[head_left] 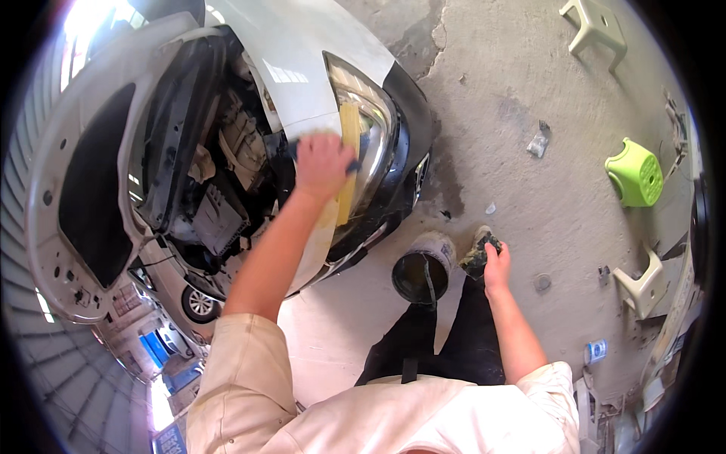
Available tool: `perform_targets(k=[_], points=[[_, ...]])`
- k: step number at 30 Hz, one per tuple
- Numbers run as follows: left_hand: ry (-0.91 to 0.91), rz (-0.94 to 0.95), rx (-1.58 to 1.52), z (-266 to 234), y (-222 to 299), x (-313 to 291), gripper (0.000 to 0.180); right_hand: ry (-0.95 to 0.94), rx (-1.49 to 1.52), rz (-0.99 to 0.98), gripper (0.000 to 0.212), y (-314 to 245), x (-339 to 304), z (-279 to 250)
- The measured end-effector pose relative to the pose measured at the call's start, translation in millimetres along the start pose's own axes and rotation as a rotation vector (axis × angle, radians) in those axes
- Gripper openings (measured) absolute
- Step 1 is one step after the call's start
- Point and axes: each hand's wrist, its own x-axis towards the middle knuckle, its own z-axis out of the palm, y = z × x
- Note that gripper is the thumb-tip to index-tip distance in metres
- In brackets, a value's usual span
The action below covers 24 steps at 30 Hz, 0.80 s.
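Left hand [324, 160], fingers curled round a dark block [352, 166] over the fender [291, 53], yellow tape [347, 200] just right; overshooting could scratch the headlight [375, 155] beyond! Right hand [496, 268] pinches a grimy rag [476, 257].

Front fender [302, 57] white, masking tape [349, 125] yellow, handheld block [353, 166] dark. Rag [476, 259] mottled dark green and tan. Bucket [441, 247] off-white outside, dark inside. Bumper [409, 94] black. Plastic stool [637, 175] lime green, other stools [599, 29] cream. Shirt [423, 416] beige, trousers [476, 340] black. Floor [522, 212] grey with darker blotches.
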Motion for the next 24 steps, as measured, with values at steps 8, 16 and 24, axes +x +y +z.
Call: perform_targets(k=[8, 16, 24], points=[[-0.067, 0.349, -0.093, 31, 67, -170, 0.013, 0.090, -0.084, -0.040, 0.018, 29, -24, -49], [0.066, 0.480, -0.259, 40, 65, -249, 0.013, 0.094, 0.373, 0.233, 0.025, 92, -87, -42], [0.358, 0.258, -0.451, 30, 20, -270, 0.024, -0.009, -0.003, -0.339, 0.045, 22, -141, 163]])
